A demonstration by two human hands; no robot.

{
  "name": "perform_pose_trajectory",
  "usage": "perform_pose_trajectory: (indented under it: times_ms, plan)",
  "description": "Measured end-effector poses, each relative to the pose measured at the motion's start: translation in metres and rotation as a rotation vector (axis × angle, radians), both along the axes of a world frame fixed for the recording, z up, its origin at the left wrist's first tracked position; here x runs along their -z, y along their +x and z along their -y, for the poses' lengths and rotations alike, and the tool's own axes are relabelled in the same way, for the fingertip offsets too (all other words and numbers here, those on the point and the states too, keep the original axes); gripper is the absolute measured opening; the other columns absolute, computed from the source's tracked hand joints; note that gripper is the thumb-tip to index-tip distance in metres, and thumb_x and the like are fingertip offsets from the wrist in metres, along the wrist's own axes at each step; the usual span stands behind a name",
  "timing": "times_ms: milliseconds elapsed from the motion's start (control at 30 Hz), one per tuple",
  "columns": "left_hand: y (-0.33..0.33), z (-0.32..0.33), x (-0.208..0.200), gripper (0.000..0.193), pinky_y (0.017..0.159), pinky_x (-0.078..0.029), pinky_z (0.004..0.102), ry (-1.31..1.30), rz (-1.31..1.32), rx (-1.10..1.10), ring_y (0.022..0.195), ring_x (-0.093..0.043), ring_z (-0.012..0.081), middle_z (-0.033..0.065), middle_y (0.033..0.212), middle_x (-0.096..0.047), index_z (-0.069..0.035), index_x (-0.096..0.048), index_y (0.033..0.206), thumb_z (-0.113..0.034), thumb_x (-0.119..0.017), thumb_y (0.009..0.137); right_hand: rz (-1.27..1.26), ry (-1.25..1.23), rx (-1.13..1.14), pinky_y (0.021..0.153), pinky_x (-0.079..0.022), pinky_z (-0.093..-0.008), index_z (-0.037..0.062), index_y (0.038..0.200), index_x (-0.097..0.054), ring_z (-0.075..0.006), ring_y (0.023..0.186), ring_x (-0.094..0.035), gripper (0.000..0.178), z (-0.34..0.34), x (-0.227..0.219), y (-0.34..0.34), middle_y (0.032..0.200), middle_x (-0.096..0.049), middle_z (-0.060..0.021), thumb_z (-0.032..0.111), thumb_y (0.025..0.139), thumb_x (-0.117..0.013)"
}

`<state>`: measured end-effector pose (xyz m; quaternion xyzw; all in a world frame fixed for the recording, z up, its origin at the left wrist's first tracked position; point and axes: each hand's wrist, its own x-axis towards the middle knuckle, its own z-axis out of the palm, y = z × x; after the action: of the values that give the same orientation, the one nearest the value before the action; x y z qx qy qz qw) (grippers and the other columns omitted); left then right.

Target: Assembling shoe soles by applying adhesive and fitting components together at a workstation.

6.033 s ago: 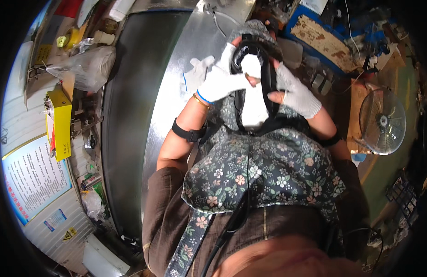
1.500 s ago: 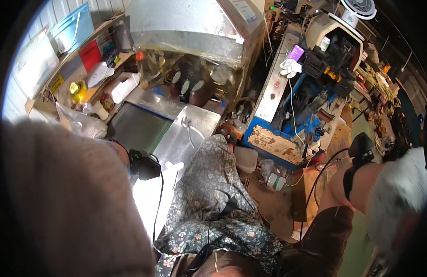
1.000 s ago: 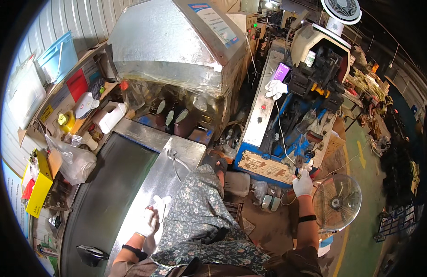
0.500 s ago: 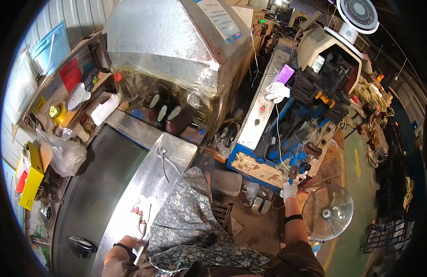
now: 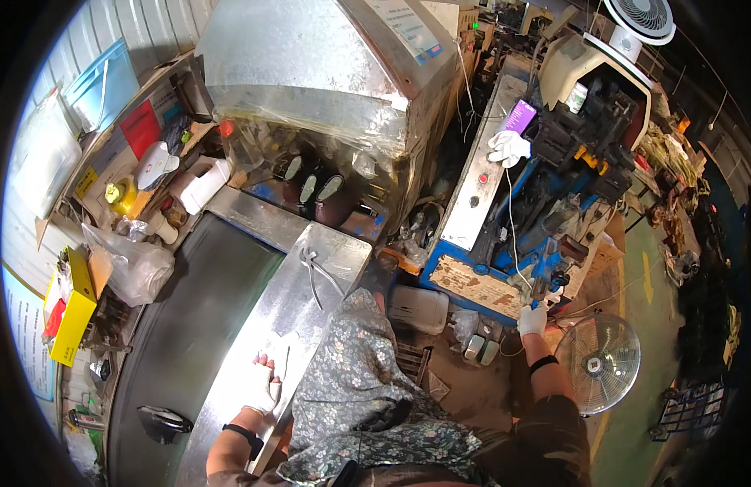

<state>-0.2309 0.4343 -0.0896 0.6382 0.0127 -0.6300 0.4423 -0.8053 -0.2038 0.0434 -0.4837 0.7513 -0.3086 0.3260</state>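
My left hand [image 5: 260,387], in a white glove with bare fingertips, lies on the shiny metal table [image 5: 229,422], fingers stretched loosely forward. A small pale shape [image 5: 288,339] touches or lies close to its fingers; I cannot tell what it is. Farther along the table lie metal pincers [image 5: 318,272] with long curved handles. On the right, my gloved right hand [image 5: 533,319] is closed round a small blue handle [image 5: 541,304] at the near end of the blue machine [image 5: 481,288]. The handle is mostly hidden by the fingers.
Left of the table runs a dark conveyor belt [image 5: 205,316] carrying a shiny dark piece [image 5: 163,424]. Several dark brown boots [image 5: 335,203] stand under the metal hood [image 5: 310,73]. A caged fan [image 5: 598,365] stands beside my right forearm. White gloves [image 5: 509,148] lie on the machine.
The whole view has shifted slightly, so everything appears farther right and a little higher. Both hands keep their places on the table and the machine handle.
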Motion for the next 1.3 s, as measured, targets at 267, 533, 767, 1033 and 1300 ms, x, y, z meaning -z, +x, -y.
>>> perform_pose_trajectory:
  times_ms: [267, 533, 767, 1033, 1300]
  plan:
    - [-0.034, 0.072, -0.037, 0.021, 0.072, -0.052, 0.0361, 0.025, 0.112, 0.069, 0.078, -0.063, 0.0213, 0.0089, 0.084, -0.07, -0.003, -0.071, 0.103, -0.019, -0.057, 0.098, 0.457, -0.086, 0.092, 0.033, -0.034, -0.0364, 0.0108, 0.091, -0.05, -0.0204, 0.038, -0.047, 0.004, 0.005, 0.001, -0.016, 0.059, -0.045, -0.0048, 0.009, 0.093, -0.054]
    - [-0.06, 0.054, -0.066, 0.019, 0.072, -0.052, 0.0361, 0.138, 0.337, 0.305, 0.08, -0.064, 0.0206, 0.0095, 0.086, -0.071, -0.004, -0.072, 0.103, -0.017, -0.059, 0.097, -0.092, -0.198, 0.063, 0.065, -0.053, -0.0478, 0.0034, 0.095, -0.063, -0.0405, 0.074, -0.068, 0.015, 0.011, 0.015, -0.041, 0.081, -0.069, -0.0215, 0.018, 0.089, -0.06]
    - [-0.055, 0.045, -0.088, 0.018, 0.071, -0.053, 0.036, 0.233, 0.462, 0.449, 0.081, -0.065, 0.02, 0.0101, 0.088, -0.072, -0.004, -0.073, 0.102, -0.016, -0.061, 0.096, -0.407, -0.275, 0.064, 0.087, -0.05, -0.0478, -0.0033, 0.11, -0.062, -0.044, 0.102, -0.065, 0.033, -0.017, -0.019, 0.003, 0.104, -0.069, -0.028, 0.022, 0.088, -0.062]
    - [-0.059, 0.054, -0.11, 0.016, 0.071, -0.054, 0.036, 0.342, 0.628, 0.608, 0.082, -0.065, 0.0194, 0.0107, 0.091, -0.073, -0.005, -0.074, 0.102, -0.014, -0.063, 0.095, -0.292, -0.268, 0.127, 0.085, -0.05, -0.0478, -0.0012, 0.107, -0.063, -0.0446, 0.096, -0.065, 0.028, -0.025, -0.027, 0.013, 0.099, -0.069, -0.0263, 0.019, 0.088, -0.061]
    - [-0.056, 0.056, -0.101, 0.015, 0.07, -0.054, 0.0363, 0.38, 0.62, 0.686, 0.081, -0.066, 0.0191, 0.011, 0.092, -0.074, -0.006, -0.075, 0.102, -0.014, -0.065, 0.094, -0.275, -0.269, 0.17, 0.083, -0.049, -0.0481, -0.0001, 0.103, -0.063, -0.0448, 0.093, -0.065, 0.025, -0.026, -0.025, 0.015, 0.095, -0.069, -0.0255, 0.018, 0.087, -0.061]
